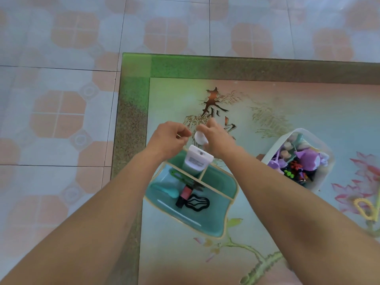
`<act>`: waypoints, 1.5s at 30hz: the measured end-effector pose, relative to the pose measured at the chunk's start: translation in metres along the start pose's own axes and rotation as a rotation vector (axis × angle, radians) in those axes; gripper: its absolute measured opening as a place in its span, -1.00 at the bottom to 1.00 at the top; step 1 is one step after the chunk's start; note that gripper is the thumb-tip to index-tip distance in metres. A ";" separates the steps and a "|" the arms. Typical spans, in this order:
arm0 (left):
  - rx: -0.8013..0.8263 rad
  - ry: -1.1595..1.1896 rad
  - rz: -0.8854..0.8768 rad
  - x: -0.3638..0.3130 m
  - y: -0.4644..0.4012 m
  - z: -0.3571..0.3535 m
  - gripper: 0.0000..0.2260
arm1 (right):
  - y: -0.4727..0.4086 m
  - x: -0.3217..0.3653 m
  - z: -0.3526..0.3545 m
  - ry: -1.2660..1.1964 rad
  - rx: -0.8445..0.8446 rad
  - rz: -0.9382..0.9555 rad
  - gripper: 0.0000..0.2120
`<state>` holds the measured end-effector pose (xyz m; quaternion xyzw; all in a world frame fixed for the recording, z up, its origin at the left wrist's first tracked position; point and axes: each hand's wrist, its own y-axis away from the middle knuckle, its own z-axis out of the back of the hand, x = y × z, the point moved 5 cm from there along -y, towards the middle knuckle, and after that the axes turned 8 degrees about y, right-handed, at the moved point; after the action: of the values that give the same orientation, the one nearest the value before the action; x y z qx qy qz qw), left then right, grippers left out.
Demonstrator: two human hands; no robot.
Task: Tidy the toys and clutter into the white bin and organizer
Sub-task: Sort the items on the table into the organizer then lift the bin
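A teal organizer (pixel 218 188) with cream dividers sits at the table's near-left part. A white tube (pixel 197 160) stands in its back compartment. The front compartment holds green clippers (pixel 178 175), a teal spoon-like item (pixel 166 189), a pink and black lipstick (pixel 185 195) and a black hair clip (pixel 198 202). My right hand (pixel 218 138) grips a small round white item (pixel 200 137) just above the tube. My left hand (pixel 170 138) hovers beside it with fingers curled, pinching something thin that I cannot make out. The white bin (pixel 320 175) at right holds purple toys (pixel 308 159) and small colourful pieces.
The glass table (pixel 287 120) has a printed floral top with a green and brown border; its left edge and far edge are close. A yellow loop-shaped thing (pixel 365 208) lies at the right. Tiled floor (pixel 61 99) surrounds the table.
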<state>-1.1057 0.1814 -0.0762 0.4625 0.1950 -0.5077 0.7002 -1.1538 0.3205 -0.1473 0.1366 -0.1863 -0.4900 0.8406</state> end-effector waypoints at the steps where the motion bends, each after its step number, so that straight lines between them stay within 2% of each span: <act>1: 0.026 0.005 0.009 0.003 0.002 0.001 -0.83 | 0.001 0.000 -0.001 -0.048 0.005 -0.015 -0.41; 4: 0.062 0.045 0.025 0.006 0.007 0.002 -0.82 | 0.012 -0.006 0.005 -0.256 0.003 -0.122 -0.46; 9: 0.069 0.096 0.037 0.006 0.023 0.007 -0.81 | 0.050 -0.020 0.046 -0.628 -0.134 -0.319 -0.61; 13: -0.071 0.122 0.024 0.001 0.042 0.016 -0.81 | 0.091 -0.024 0.074 -0.926 -0.188 -0.356 -0.64; 16: -0.188 0.154 0.028 0.000 0.062 0.018 -0.79 | 0.128 -0.014 0.077 -1.005 -0.162 -0.328 -0.78; 21: -0.340 0.153 0.013 0.004 0.099 0.013 -0.76 | 0.179 0.026 0.055 -1.043 0.100 -0.231 -0.89; 26: -0.395 0.181 0.032 0.013 0.126 0.000 -0.78 | 0.182 0.071 0.015 -0.998 0.278 -0.259 -0.79; 32: -0.394 0.148 0.070 0.032 0.140 -0.012 -0.77 | 0.144 0.097 -0.034 -0.947 0.251 -0.420 -0.79; 36: -0.465 0.141 0.048 0.038 0.144 -0.005 -0.76 | 0.114 0.105 -0.055 -0.973 0.210 -0.544 -0.86; 38: -0.492 0.131 0.056 0.042 0.144 0.000 -0.76 | 0.102 0.108 -0.064 -0.952 0.216 -0.588 -0.83; 41: -0.464 0.123 0.037 0.040 0.140 0.001 -0.77 | 0.093 0.109 -0.073 -0.924 0.234 -0.596 -0.77; 45: -0.427 0.118 0.024 0.037 0.134 0.001 -0.79 | 0.100 0.107 -0.064 -0.851 0.246 -0.541 -0.87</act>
<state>-0.9715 0.1684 -0.0435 0.3350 0.3331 -0.4187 0.7756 -0.9992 0.2779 -0.1438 0.0662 -0.5259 -0.6763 0.5115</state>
